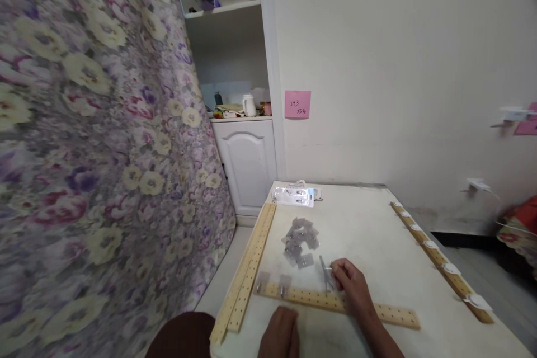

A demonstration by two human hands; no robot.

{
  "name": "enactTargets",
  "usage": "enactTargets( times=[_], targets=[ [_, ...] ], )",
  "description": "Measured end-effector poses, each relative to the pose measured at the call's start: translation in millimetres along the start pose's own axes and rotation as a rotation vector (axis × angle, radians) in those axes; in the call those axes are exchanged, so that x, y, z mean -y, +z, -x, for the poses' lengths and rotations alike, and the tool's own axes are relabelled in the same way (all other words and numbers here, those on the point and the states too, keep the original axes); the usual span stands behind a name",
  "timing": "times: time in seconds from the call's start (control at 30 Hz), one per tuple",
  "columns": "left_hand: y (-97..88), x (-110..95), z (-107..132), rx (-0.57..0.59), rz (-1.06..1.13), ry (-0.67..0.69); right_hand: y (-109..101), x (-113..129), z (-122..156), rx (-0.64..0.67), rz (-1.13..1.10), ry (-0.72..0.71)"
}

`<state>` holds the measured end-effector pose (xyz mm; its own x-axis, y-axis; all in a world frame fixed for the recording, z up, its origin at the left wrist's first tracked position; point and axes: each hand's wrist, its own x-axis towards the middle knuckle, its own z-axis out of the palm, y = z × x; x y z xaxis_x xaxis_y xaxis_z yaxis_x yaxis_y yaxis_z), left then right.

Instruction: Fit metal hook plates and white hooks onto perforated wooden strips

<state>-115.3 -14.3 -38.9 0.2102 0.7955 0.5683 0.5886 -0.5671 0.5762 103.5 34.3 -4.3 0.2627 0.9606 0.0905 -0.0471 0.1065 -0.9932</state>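
A perforated wooden strip (310, 296) lies crosswise near the table's front. At its left end sit two clear plastic pieces, one of them a square (285, 281) with a small metal fitting. Just above the strip, my right hand (351, 282) is closed in a pinch on a clear plastic piece (326, 274), which is tilted and blurred. My left hand (280, 331) rests on the near side of the strip with its fingers curled; what they hold, if anything, is hidden. Beyond the strip is a loose pile of similar clear plastic squares (305, 260).
More perforated wooden strips (251, 268) lie along the table's left edge. Another strip (453, 278) with several white pieces runs down the right side. Clear packaging (292, 197) is at the back of the white table (352, 212). A floral curtain (104, 151) hangs at left.
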Motion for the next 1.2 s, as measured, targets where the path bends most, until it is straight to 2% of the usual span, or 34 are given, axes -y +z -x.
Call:
enactTargets(
  times=[0.1, 0.23, 0.33, 0.43, 0.57, 0.7, 0.97, 1.1, 1.2],
  targets=[
    [-1.1, -11, -4, 0.05, 0.079, -0.092, -2, -8, 4, 0.013, -0.091, 0.066],
    [-1.7, -29, -11, 0.027, 0.166, -0.164, -4, -11, 6, 0.003, -0.218, 0.149],
    [-2.4, -44, -21, 0.119, 0.209, -0.174, -2, -4, 13, -0.015, -0.294, 0.194],
    [-2.0, -60, -32, 0.181, 0.234, -0.235, 6, 6, 25, 0.0, -0.346, 0.199],
    [-0.2, -72, -44, 0.158, 0.32, -0.41, 20, 10, 39, 0.066, -0.299, 0.151],
    [-1.4, -71, -46, 0.154, 0.393, -0.483, 28, 7, 44, 0.135, -0.202, 0.102],
    [4.6, -51, -32, 0.077, 0.586, -0.617, 31, 13, 47, 0.207, -0.028, 0.09],
    [8.0, -46, -30, 0.057, 0.735, -0.707, 27, 13, 48, 0.134, 0.031, 0.035],
    [10.6, -44, -29, 0.064, 0.806, -0.778, 25, 8, 46, 0.1, 0.018, 0.056]
  ],
)
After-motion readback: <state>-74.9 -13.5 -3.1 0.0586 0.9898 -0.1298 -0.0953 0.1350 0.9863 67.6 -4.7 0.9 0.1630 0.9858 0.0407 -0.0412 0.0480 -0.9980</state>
